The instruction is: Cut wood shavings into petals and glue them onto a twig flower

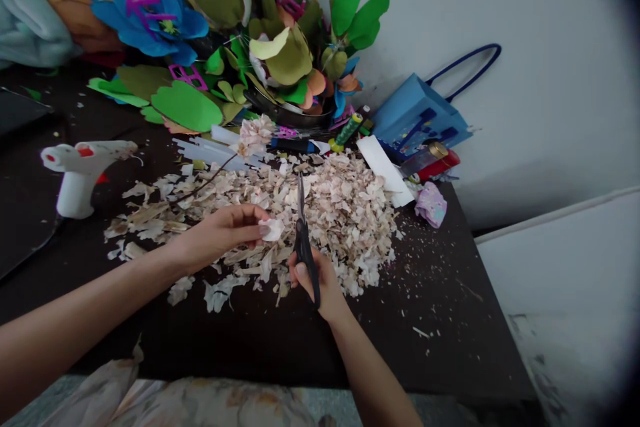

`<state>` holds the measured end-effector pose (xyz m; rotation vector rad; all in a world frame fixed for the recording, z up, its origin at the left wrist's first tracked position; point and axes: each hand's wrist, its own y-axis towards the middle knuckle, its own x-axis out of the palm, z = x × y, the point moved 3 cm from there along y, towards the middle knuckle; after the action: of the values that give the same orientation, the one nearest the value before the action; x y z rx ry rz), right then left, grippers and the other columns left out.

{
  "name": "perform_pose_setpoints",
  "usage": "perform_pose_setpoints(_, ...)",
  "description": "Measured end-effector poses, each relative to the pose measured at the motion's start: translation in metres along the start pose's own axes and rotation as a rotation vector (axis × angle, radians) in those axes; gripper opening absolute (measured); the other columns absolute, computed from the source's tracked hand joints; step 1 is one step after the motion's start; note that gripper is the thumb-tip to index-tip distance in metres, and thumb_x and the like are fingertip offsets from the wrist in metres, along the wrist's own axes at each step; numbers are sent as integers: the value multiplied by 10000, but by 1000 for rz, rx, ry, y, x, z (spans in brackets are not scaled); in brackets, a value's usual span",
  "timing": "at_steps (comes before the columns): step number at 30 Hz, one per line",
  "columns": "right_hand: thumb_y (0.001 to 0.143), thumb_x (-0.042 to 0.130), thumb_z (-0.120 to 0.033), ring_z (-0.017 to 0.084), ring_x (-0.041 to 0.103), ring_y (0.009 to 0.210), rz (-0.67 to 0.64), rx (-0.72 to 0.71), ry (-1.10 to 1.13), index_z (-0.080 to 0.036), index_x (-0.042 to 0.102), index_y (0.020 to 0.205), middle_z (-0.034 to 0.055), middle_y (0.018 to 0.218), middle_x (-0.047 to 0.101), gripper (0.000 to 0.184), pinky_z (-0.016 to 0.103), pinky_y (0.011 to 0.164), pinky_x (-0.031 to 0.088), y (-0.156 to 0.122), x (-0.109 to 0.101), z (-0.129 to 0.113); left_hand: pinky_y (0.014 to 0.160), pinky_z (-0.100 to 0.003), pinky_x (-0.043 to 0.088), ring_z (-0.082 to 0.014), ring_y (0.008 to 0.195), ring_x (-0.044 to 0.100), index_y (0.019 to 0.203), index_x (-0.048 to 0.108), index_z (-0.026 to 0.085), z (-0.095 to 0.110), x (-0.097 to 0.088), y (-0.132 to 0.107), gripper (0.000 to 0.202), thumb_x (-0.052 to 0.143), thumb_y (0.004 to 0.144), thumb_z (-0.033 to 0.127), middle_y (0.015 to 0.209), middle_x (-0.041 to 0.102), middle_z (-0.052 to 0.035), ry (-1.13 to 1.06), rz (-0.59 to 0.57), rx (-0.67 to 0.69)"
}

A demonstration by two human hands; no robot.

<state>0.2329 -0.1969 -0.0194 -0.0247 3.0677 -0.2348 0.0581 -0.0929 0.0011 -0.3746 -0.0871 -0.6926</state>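
My left hand (pixel 220 233) pinches a small white petal (pixel 273 229) between its fingertips, above a heap of pale, curled shavings (pixel 330 220). My right hand (pixel 315 283) is shut on black-handled scissors (pixel 304 247), with the blades pointing up and away from me and their tips close to the petal. The shavings cover the middle of a dark table (pixel 440 340). Beyond my left hand, a pale layered flower (pixel 255 135) sits on a thin brown stem (pixel 210 177) that lies across the heap.
A white hot glue gun (pixel 83 173) stands at the left, near a bundle of glue sticks (pixel 210 150). Large foam flowers and leaves (pixel 280 47) crowd the back. A blue paper bag (pixel 417 113), a green thread spool (pixel 349 130) and a white card strip (pixel 385 170) lie back right.
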Motion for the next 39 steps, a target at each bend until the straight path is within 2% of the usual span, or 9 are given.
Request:
perform_pose_setpoints(4,780,660,-609,132,501,548,36,24,37,-196,549,813,-22,619,529,428,268,554,430,1,-1,-4,546,-211,407,-91,580,519,854,608,185,-3,10,-3,240,714,811,395,645,603,27,-27,-107,-71)
perform_pose_setpoints(7,779,668,-593,136,519,560,40,20,53,-193,561,812,-11,628,553,416,262,539,428,2,-2,-5,524,-209,418,-99,580,560,855,592,185,-6,14,-3,257,709,812,410,674,647,10,-38,-164,-114)
perform_pose_setpoints(10,787,666,-575,132,524,550,32,3,90,-192,560,815,-10,625,560,399,252,520,421,2,-2,-7,453,-199,397,-94,511,561,865,555,195,-8,17,-4,255,677,836,416,669,671,8,-49,-190,-150)
perform_pose_setpoints(15,778,664,-583,130,516,537,45,4,100,-194,568,822,-14,612,560,403,251,500,409,1,0,-7,339,-174,284,-71,354,458,869,530,210,-9,21,-6,237,649,849,415,519,609,49,-30,-193,-183)
perform_pose_setpoints(19,767,716,-508,126,523,579,58,-3,104,-187,592,830,-12,653,564,349,258,558,424,0,0,-6,348,-168,335,-77,384,510,869,519,208,-11,25,-6,263,664,832,424,574,659,28,-34,-205,-178)
perform_pose_setpoints(22,716,772,-469,135,545,641,118,0,124,-191,608,859,-2,723,584,353,267,616,454,0,-3,-4,361,-168,371,-84,395,537,880,517,202,-14,28,-8,289,660,834,449,577,672,25,29,-227,-194)
perform_pose_setpoints(29,676,773,-520,163,573,718,191,-19,108,-209,592,867,27,817,624,407,301,676,502,1,-5,-2,348,-157,366,-86,362,530,886,508,200,-16,31,-9,311,636,843,480,537,666,33,199,-249,-178)
perform_pose_setpoints(35,682,762,-511,143,567,654,170,-14,123,-203,587,856,11,767,615,394,278,622,494,0,-5,-2,356,-179,367,-97,391,559,854,512,201,-19,33,-8,324,651,824,492,608,692,15,188,-281,-180)
perform_pose_setpoints(39,681,767,-499,121,540,573,161,24,167,-199,575,877,-12,699,593,406,256,558,469,1,-5,1,410,-196,425,-103,472,587,864,557,190,-19,33,-7,328,635,835,507,680,690,3,107,-263,-149)
